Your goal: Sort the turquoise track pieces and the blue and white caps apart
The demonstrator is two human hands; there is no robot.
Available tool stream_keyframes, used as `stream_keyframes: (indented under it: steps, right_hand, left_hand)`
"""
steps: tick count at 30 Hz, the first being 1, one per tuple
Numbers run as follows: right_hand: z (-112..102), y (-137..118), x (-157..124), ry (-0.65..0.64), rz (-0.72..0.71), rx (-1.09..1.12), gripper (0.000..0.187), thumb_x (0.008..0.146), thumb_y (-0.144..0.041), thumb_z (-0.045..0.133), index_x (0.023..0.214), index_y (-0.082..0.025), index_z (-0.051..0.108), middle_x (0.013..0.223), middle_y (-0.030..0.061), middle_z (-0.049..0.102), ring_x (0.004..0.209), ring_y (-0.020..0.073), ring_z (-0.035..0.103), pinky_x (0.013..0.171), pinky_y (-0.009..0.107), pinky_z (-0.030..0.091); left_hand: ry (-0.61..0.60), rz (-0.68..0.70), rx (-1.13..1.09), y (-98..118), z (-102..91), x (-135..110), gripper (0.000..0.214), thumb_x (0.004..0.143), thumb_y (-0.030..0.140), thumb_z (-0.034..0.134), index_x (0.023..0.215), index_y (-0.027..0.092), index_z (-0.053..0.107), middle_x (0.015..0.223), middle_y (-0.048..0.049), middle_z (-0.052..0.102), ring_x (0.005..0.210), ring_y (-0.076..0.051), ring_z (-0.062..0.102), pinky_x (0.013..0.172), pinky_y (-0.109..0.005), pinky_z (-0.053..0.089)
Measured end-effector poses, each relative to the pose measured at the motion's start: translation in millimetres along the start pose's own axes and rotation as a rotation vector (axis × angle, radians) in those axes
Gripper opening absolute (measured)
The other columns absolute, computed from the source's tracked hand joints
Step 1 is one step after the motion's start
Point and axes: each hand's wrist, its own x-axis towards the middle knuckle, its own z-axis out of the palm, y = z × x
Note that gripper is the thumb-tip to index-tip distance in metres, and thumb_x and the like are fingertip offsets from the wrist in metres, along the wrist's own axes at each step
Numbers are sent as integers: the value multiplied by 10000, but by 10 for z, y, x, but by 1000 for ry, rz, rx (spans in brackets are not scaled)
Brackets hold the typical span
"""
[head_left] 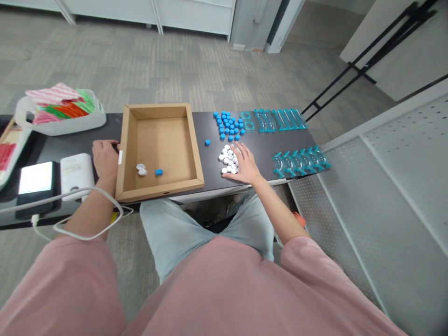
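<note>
My right hand (245, 164) lies on the black table (266, 149) with its fingers stretched out over a cluster of small white hexagonal pieces (227, 157), touching them. My left hand (105, 158) rests on the table against the left outer wall of an open cardboard tray (191, 140); its fingers are curled under and hidden. Inside the tray lie two white pieces (141, 169) and one blue piece (158, 172). A pile of blue hexagonal pieces (228, 125) sits beyond the white ones, with a single blue piece (207, 142) apart from it.
Clear teal curved pieces lie in rows at the back right (280, 119) and front right (301, 161). At left are a white power bank (76, 173), a lit phone (35, 179) with a white cable (87, 228), and a white basket (59, 122) of coloured packets.
</note>
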Motion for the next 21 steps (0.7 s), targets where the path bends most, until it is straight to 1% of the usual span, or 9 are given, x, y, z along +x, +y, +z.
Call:
stream_keyframes:
  steps: [2, 4, 6, 10, 12, 14, 17, 21]
  right_hand:
    - [-2, -8, -3, 8, 13, -8, 1330, 842, -897, 952, 1916, -315, 426, 1991, 203, 348, 1849, 552, 272, 1483, 825, 256]
    - [-17, 14, -9, 7, 20, -4, 1373, 808, -935, 952, 1911, -301, 435, 1984, 210, 362, 1844, 563, 269, 1481, 831, 245]
    - [-42, 63, 0, 6, 27, 25, 1355, 829, -973, 901, 1910, -300, 438, 1978, 206, 378, 1838, 555, 285, 1479, 823, 258]
    - [-82, 175, 116, 38, 60, 111, 1113, 1029, -956, 663, 1901, -294, 460, 1938, 193, 462, 1813, 486, 371, 1473, 764, 322]
    - [-81, 198, 219, 40, 58, 131, 1043, 1078, -935, 583, 1873, -264, 510, 1904, 202, 517, 1784, 467, 427, 1464, 742, 349]
    - [-67, 192, 319, 21, 50, 134, 997, 1100, -919, 545, 1832, -244, 571, 1859, 211, 580, 1742, 465, 491, 1442, 735, 379]
    - [-43, 151, 413, -5, 43, 117, 916, 1123, -890, 531, 1771, -255, 653, 1793, 198, 660, 1696, 462, 552, 1411, 728, 410]
    - [-43, 96, 417, -23, 15, 91, 824, 1151, -849, 534, 1696, -262, 728, 1781, 179, 681, 1677, 441, 581, 1396, 683, 424]
  left_hand:
    - [2, 1, -4, -8, 7, 6, 137, 1014, 150, 638, 1127, 182, 710, 1266, -169, 579, 1468, -401, 577, 1380, -621, 472]
    - [2, 1, -5, -15, 14, 12, 139, 1024, 159, 636, 1137, 180, 714, 1268, -170, 579, 1471, -399, 573, 1386, -619, 465]
    - [-1, 1, -4, -19, 18, 19, 140, 1029, 170, 641, 1143, 173, 722, 1275, -175, 584, 1464, -400, 573, 1386, -621, 462]
    - [-4, 7, 1, -17, 24, 24, 164, 1023, 164, 642, 1155, 146, 737, 1298, -198, 600, 1462, -404, 572, 1391, -628, 452]
    - [3, 13, -2, -15, 25, 20, 172, 1017, 160, 641, 1158, 142, 738, 1299, -202, 601, 1464, -401, 569, 1389, -620, 456]
    - [9, 18, -10, -14, 26, 15, 175, 1013, 170, 650, 1160, 149, 743, 1282, -195, 600, 1455, -401, 568, 1383, -614, 463]
    - [14, 17, -18, -15, 27, 13, 188, 1006, 176, 659, 1167, 156, 753, 1258, -184, 597, 1430, -409, 570, 1374, -626, 468]
    - [6, 7, -16, -18, 30, 22, 202, 1021, 177, 653, 1187, 140, 762, 1270, -191, 594, 1411, -402, 575, 1363, -615, 472]
